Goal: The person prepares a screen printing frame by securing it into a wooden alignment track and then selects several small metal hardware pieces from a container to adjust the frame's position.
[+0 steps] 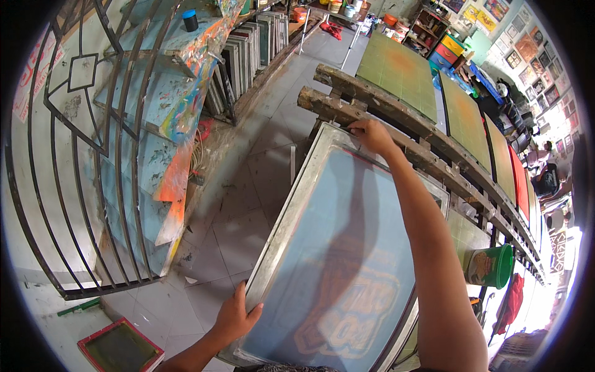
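A long table [406,118] with rails stretches from top centre to the right edge of the frame. Tiled floor [229,245] leaves an open strip from upper centre down to lower left, between the black metal grille [111,287] at left and the framed screen [322,242] at lower centre. The screen is tilted across the view: its long left edge faces that strip, its far edge lies close against the rails, and its near end reaches the bottom of the frame. A red-rimmed frame [121,347] sits at lower left, well apart from it. A green bucket [493,266] stands at right, beyond the right forearm. The hands are apart, both gripping the screen: left hand [237,314] on its left edge, right hand [372,136] on its far edge.
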Demonstrator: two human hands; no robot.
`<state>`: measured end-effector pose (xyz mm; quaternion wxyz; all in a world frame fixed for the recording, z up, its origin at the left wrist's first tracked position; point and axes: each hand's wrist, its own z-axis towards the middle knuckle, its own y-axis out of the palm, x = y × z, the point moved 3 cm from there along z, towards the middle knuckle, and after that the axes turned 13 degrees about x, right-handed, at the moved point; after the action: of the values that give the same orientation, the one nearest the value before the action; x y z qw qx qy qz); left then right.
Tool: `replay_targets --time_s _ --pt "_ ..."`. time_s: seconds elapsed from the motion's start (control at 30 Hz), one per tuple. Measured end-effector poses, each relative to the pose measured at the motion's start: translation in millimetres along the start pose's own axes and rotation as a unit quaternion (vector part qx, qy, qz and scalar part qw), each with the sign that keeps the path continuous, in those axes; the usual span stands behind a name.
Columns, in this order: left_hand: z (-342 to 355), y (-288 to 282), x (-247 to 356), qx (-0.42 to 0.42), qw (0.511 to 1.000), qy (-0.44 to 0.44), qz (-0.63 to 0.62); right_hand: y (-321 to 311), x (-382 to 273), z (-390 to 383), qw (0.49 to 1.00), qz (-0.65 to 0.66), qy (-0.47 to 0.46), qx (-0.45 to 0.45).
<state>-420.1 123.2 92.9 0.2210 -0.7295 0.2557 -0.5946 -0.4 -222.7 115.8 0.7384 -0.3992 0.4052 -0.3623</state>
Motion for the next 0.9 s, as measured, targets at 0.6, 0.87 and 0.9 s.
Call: replay_targets --time_s 0.6,0.87,0.9 --pt "0 -4 7 -0.041 0.998 -0.048 -0.010 -51 -178 130 0.944 -0.277 -0.126 -0.125" --pt "123 -31 43 0.181 0.970 0.099 -0.131 -102 -141 -161 0.922 0.248 0.191 0.229" --pt "176 -19 64 0.212 0.948 0.165 -0.173 -87 -140 -209 0.895 0.288 0.240 0.244"
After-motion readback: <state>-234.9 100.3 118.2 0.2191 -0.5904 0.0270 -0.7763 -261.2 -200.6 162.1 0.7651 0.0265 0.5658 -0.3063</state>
